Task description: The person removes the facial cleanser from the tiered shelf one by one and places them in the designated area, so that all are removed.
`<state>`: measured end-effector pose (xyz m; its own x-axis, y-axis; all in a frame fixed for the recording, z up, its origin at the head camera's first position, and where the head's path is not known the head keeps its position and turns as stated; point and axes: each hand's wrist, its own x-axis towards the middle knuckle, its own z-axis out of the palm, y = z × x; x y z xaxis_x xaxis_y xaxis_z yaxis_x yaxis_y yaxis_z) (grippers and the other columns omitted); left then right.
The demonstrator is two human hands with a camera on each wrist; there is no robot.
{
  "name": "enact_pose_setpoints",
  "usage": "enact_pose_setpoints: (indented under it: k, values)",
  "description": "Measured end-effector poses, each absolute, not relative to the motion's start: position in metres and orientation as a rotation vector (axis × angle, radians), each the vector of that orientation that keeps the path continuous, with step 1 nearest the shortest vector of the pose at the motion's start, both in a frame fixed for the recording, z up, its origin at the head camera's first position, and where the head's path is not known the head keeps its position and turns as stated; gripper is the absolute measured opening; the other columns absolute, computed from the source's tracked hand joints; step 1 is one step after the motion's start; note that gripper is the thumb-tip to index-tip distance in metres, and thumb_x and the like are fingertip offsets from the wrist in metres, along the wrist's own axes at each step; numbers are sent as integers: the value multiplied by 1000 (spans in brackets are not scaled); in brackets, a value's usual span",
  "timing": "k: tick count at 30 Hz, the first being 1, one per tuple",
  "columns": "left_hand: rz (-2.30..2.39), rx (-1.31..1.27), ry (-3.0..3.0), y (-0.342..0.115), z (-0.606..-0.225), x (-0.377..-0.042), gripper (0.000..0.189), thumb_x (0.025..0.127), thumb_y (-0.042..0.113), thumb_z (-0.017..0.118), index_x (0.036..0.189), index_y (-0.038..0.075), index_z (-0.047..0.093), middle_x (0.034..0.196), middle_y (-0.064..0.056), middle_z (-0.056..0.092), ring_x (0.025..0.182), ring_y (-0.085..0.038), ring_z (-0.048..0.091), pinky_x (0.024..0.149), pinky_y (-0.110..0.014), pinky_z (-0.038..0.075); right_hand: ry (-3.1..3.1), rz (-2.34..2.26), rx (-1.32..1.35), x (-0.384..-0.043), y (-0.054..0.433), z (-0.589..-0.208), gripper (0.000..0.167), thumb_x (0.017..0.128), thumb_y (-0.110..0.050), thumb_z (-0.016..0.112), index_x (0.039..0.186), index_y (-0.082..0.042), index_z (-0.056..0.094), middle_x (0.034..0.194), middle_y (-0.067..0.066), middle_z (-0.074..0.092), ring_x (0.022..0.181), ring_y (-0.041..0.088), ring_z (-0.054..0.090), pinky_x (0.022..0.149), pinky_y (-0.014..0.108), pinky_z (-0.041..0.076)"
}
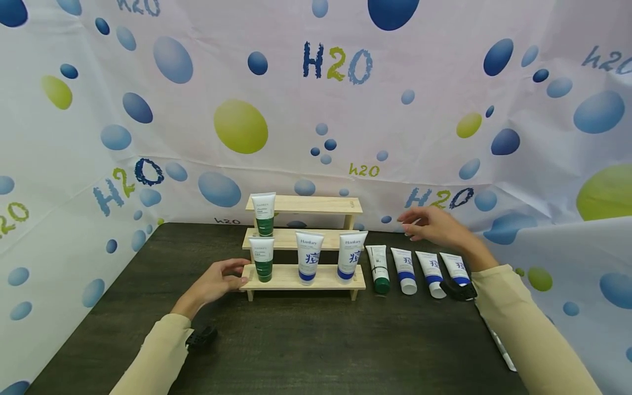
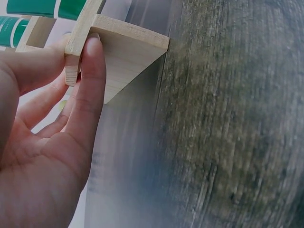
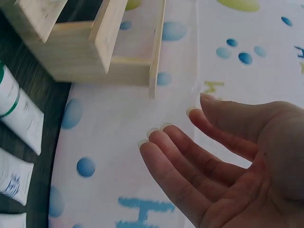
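Observation:
A three-tier wooden display stand (image 1: pixel 316 204) stands toward the back of the table. My left hand (image 1: pixel 217 282) pinches the left end of its lowest board (image 2: pixel 128 52), thumb on one face and a finger on the other. A white-and-green tube (image 1: pixel 264 213) stands at the left of the middle tier. Another green one (image 1: pixel 262 257) is below it, on the lowest tier with two white-and-blue tubes, one central (image 1: pixel 309 257) and one at the right (image 1: pixel 351 255). My right hand (image 1: pixel 436 225) hovers right of the stand, fingers slightly bent, holding nothing.
Right of the stand lie a white-and-green tube (image 1: pixel 378 266) and three white-and-blue tubes (image 1: pixel 405 267) in a row. A thin white strip (image 1: pixel 501 345) shows beside the right sleeve. A patterned cloth (image 1: pixel 316 120) hangs behind the dark table (image 1: pixel 306 345).

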<state>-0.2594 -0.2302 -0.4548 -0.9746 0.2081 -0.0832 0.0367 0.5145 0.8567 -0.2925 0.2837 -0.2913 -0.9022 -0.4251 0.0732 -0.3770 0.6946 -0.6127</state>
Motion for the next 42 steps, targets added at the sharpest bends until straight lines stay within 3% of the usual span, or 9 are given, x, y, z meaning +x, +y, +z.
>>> enact_pose_setpoints:
  k: [15,24,42]
  values:
    - [1445,180,2574,-230,-454,-260,59,98,22,73,149,2,50,145,-28,53,121,-34,66,95,-44,57,2882,-916,-838,-302,229,-275,29,103,-13,63,127,3,66,121,26,71,91,28,75,80,40,63]
    - [1454,219,2563,-231,-453,-259,61,98,21,72,150,-1,48,145,-30,51,120,-35,66,91,-44,58,2848,-980,-918,-301,197,-270,31,103,-12,63,128,6,65,120,26,70,94,31,74,79,37,63]
    - [1459,197,2555,-231,-456,-260,60,98,24,73,150,2,50,147,-28,51,125,-37,63,96,-45,57,2771,-1051,-1056,-306,132,-267,26,100,-10,66,121,5,68,115,23,72,93,36,73,77,35,62]
